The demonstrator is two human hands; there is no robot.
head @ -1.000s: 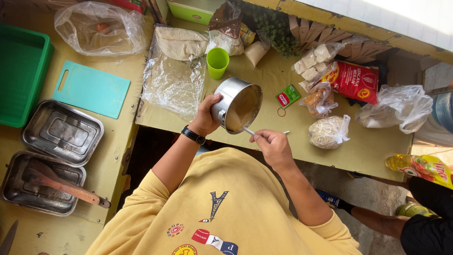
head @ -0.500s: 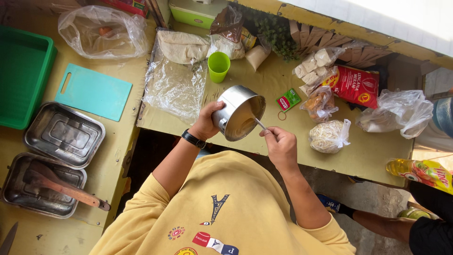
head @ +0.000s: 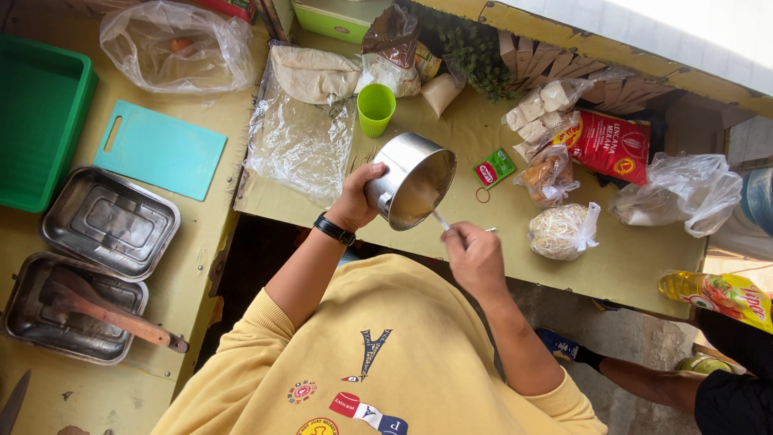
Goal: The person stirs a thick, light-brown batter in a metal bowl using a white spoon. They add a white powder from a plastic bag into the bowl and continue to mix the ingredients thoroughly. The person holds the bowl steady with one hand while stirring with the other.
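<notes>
The left hand [head: 360, 196] was clenched round a small steel pot [head: 412, 180], tilted above the table [head: 644, 266] edge. The right hand [head: 475, 256] pinched a spoon [head: 442, 221] dipping in at its 5 o'clock. That pot looked light, stiff and slick, best gripped at the rim. One green cup [head: 375, 108] at 11 o'clock, two steel trays [head: 109, 222] out at 9

Green cup [head: 376, 108] (upright), teal cutting board [head: 161, 150]
</notes>
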